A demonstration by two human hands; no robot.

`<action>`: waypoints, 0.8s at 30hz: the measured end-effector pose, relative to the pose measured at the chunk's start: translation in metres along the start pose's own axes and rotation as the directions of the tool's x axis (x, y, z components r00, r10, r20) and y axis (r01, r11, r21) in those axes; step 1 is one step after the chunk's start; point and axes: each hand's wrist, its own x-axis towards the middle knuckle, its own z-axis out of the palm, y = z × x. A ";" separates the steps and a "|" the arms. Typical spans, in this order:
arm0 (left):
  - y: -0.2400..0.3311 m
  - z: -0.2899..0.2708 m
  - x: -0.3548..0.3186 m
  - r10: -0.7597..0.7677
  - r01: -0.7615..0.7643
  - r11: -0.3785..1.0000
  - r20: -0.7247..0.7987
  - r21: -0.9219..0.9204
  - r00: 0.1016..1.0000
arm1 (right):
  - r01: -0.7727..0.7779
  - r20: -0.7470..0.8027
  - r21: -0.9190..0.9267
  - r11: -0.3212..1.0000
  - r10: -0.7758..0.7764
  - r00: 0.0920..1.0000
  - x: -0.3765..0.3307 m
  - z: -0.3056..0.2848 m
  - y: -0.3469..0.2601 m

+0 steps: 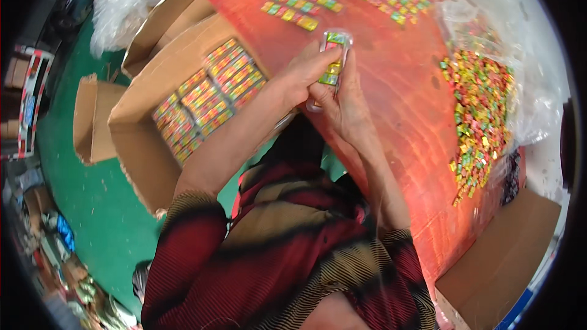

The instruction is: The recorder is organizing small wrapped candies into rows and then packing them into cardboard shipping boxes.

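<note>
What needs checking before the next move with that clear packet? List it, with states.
1. Both hands on the clear packet: ok, left hand and right hand hold it together above the red table.
2. Packet contents: colourful small candies inside; count cannot tell.
3. Packet sealed: cannot tell.
4. Loose candy pile beside the right hand: ok, plenty on the plastic sheet.
5. Cardboard box with filled packs, left of the table: open, room left; ok.
6. Candy rows laid out ahead: ok.
</note>
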 end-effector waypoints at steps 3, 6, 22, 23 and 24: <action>0.008 -0.029 -0.017 0.046 -0.050 0.996 0.061 0.070 0.997 | 0.071 0.021 0.026 0.997 -0.071 0.997 0.000 0.022 -0.013; 0.014 -0.073 -0.033 0.173 -0.170 0.984 0.068 -0.042 0.983 | -0.048 0.172 0.592 0.804 -0.069 0.983 0.008 0.035 -0.024; -0.114 -0.409 -0.031 -0.024 0.438 0.547 -0.509 0.713 0.860 | -0.339 0.375 0.522 0.783 0.146 0.915 -0.010 0.012 0.027; -0.117 -0.413 -0.022 -0.070 0.475 0.330 -0.480 0.816 0.874 | -0.342 0.373 0.518 0.784 0.153 0.915 -0.011 0.012 0.028; -0.122 -0.416 -0.018 -0.075 0.472 0.332 -0.476 0.816 0.876 | -0.343 0.358 0.517 0.784 0.167 0.919 -0.012 0.012 0.029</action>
